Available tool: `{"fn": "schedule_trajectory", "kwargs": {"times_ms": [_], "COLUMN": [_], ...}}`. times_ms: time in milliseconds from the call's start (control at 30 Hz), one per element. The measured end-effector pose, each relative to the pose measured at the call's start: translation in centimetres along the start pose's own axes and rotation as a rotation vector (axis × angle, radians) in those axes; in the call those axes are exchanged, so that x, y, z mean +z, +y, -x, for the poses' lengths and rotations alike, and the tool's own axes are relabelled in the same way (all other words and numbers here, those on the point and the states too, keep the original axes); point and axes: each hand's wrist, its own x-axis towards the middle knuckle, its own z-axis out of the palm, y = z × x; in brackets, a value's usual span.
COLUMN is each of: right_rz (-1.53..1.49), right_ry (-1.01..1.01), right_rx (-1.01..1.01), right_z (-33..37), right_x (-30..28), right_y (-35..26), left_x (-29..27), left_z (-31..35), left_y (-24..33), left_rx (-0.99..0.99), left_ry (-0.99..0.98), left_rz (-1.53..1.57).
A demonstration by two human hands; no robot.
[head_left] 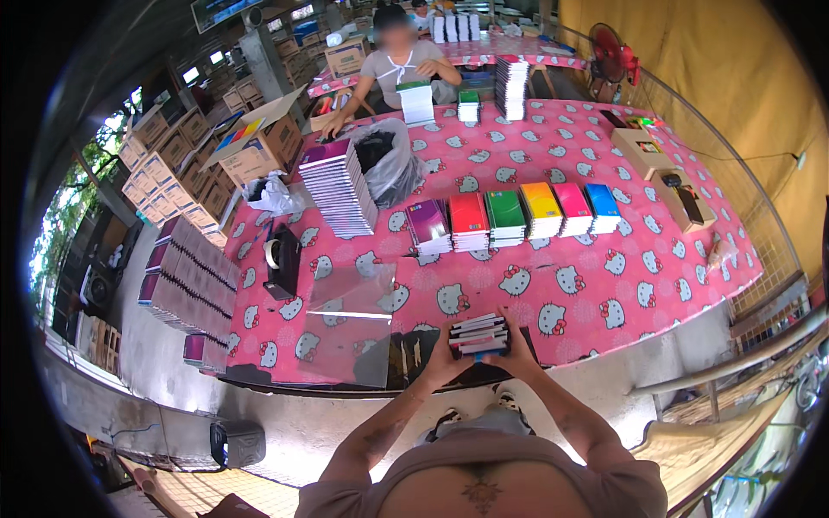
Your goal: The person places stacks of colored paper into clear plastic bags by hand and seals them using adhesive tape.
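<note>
A small stack of notebooks is held between my two hands at the near edge of the table, edges facing up. My left hand closes on its left side, and my right hand on its right. Beyond them stands a row of short notebook stacks: purple, red, green, yellow, pink and blue. Clear plastic sheets lie flat to the left of my hands.
A black tape dispenser, a tall purple notebook stack and a plastic bag stand left. Across the pink table, a person sits near green notebooks. Cardboard trays lie right; cartons stand far left.
</note>
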Motion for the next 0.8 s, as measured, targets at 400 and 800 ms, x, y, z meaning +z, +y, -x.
{"fn": "schedule_trajectory", "kwargs": {"times_ms": [400,800], "right_rz": [-0.054,0.011], "right_ry": [0.176,0.092], "right_rx": [0.036,0.033], "right_z": [-0.3,-0.1], "right_x": [2.0,0.1], "right_y": [3.2,2.3], "left_x": [0.0,6.0], "left_z": [-1.2,-3.1], "left_y": [-3.4,10.1], "left_rx": [-0.039,0.27], "left_ry": [-0.055,-0.293], "left_rz": [-0.166,-1.295]}}
